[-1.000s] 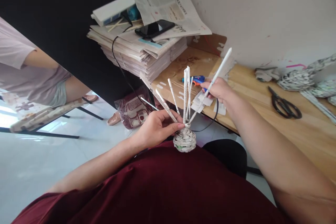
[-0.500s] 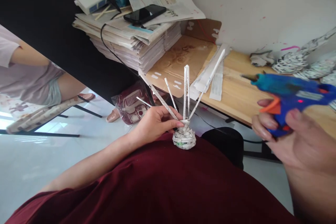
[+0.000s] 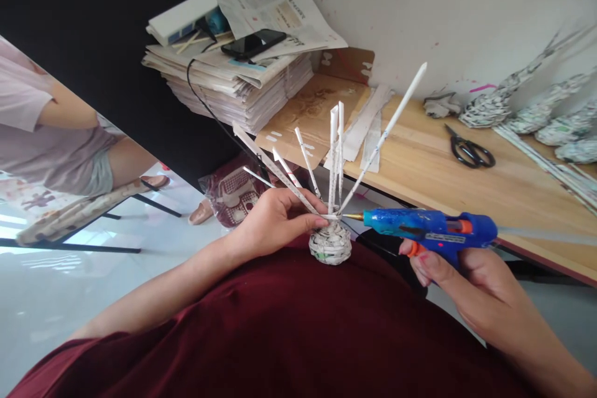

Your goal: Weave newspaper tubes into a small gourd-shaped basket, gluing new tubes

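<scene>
Glue gun (image 3: 429,228) swung inward to woven piece (image 3: 330,245), its label (image 3: 445,238) illegible

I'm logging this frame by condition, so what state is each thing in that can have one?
Left hand: pinching at woven piece's neck
Right hand: gripping glue gun
Glue gun: stick loaded, red light showing, nozzle at the neck
Woven piece: woven below, rods splayed above
Scissors: lying down, blades look closed
Phone: lying flat, screen dark
Top newspaper: unfolded, curling up
</scene>
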Tool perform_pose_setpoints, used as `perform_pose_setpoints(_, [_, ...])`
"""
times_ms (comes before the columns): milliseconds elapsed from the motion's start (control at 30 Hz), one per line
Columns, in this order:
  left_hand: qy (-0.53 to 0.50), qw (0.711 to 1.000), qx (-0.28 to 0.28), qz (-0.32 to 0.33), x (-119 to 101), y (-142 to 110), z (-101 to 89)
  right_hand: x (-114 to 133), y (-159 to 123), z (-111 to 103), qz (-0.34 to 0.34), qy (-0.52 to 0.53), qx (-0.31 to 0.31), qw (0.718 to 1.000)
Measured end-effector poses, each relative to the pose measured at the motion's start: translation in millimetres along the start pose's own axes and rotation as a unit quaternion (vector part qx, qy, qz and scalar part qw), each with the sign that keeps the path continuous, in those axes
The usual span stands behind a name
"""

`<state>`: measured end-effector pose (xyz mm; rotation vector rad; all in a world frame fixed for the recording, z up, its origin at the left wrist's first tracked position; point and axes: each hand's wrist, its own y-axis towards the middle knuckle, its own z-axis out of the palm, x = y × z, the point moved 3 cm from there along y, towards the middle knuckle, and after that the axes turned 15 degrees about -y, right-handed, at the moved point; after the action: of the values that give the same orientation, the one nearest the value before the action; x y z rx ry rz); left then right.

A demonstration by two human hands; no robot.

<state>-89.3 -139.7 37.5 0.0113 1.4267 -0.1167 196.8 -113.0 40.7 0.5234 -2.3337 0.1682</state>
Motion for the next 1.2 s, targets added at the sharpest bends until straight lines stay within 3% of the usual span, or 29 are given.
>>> perform_pose_setpoints(333, [0.016,1.0,0.01,0.012,-0.3,0.5,2.4,16.0,2.7,2.9,-0.02,-0.011,-0.011,1.0])
perform_pose_setpoints(567, [0.03,0.999,0.008,0.022,-1.1,-1.0,2.6,7.5,-8.2,8.2,-0.062,-0.079,-0.005,0.995])
perform_pose_setpoints(967, [0.027,0.999,0.015,0.021,-3.1,-1.2,4.0,33.3,-17.1,-2.5,-0.181,-0.213,-0.097,0.955])
perform_pose_setpoints(1200, [0.022,1.0,0.018,0.013,-2.6,-1.3,4.1,38.0,-16.9,-4.4,-0.223,-0.248,-0.085,0.939])
